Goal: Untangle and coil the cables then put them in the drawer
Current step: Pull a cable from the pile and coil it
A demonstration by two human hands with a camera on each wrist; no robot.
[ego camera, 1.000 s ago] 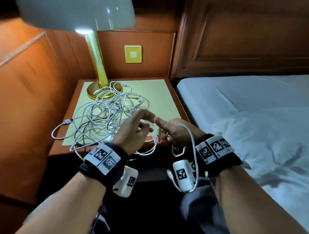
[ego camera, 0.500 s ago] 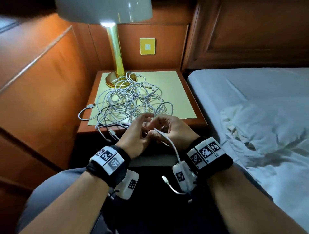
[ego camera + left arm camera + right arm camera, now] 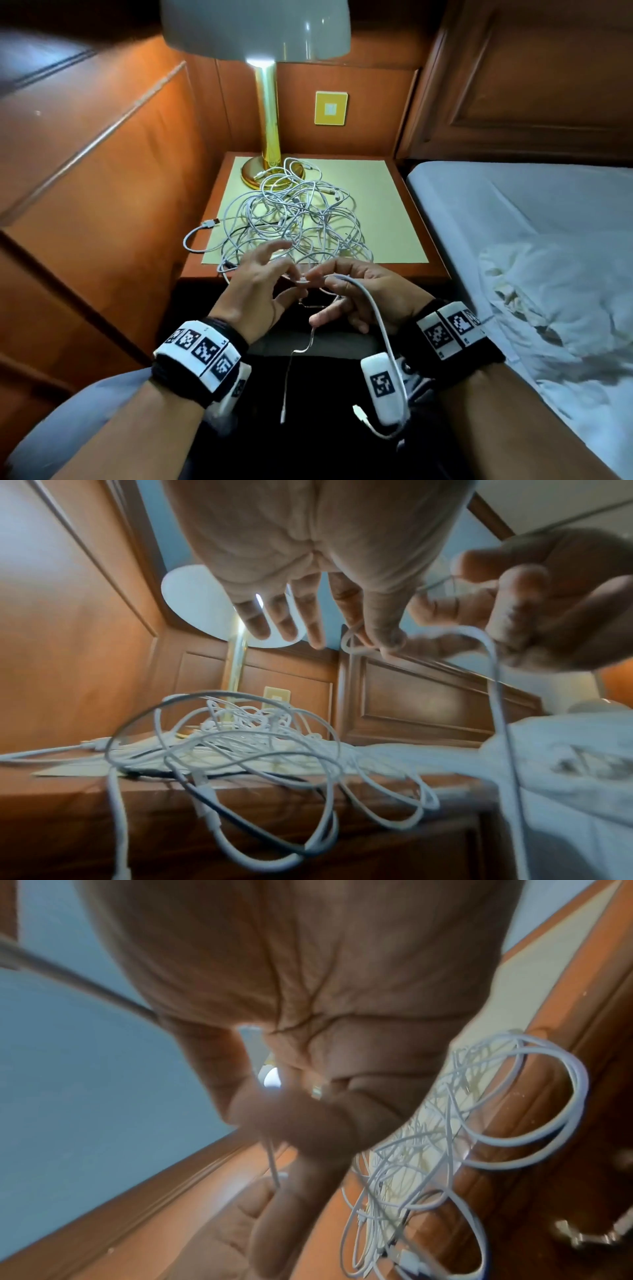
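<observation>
1. Hands meet in front of the nightstand (image 3: 428, 270): left hand (image 3: 255, 294) pinches a white cable (image 3: 376, 315) with thumb and forefinger, other fingers spread; right hand (image 3: 370, 294) curls around the same cable.
2. Exact pinch spot is blurry; the cable's loose plug dangles over the lap.
3. Tangle (image 3: 294, 219) has too many loops to count.
4. One lamp (image 3: 267, 102) stands behind it, bed (image 3: 531, 222) to the right.
</observation>
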